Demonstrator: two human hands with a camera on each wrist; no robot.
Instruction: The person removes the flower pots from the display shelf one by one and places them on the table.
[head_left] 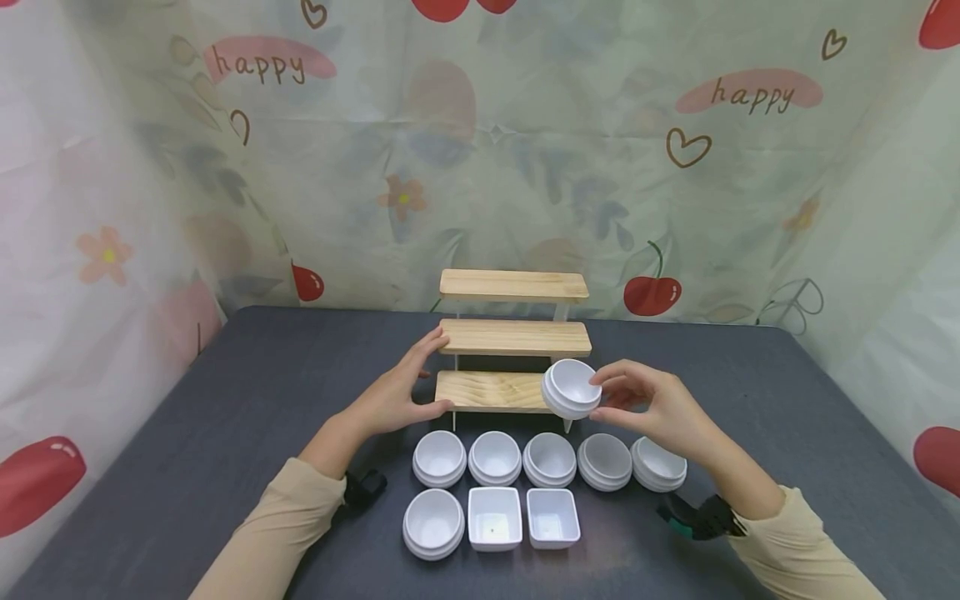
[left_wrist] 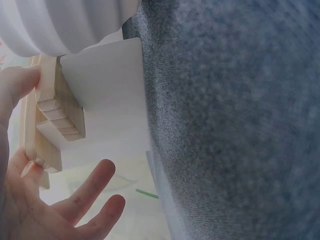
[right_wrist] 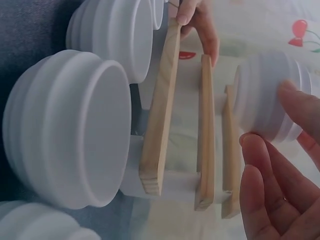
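Note:
My right hand (head_left: 651, 406) pinches a round white ribbed bowl (head_left: 572, 389) between thumb and fingers. The bowl is tilted, in front of the right end of the lowest board of a three-tier wooden display stand (head_left: 516, 337). In the right wrist view, that bowl (right_wrist: 267, 95) appears off to the side of the boards. My left hand (head_left: 393, 392) touches the stand's left side. In the left wrist view the thumb (left_wrist: 22, 82) lies against the lowest board and a fingertip meets the middle one, while two other fingers stretch out straight.
On the dark tabletop (head_left: 187, 467), several round white bowls (head_left: 495, 458) form a row before the stand. A nearer row has one round bowl (head_left: 433, 523) and two square white bowls (head_left: 495, 518), (head_left: 553, 517). A patterned curtain (head_left: 525, 167) hangs behind.

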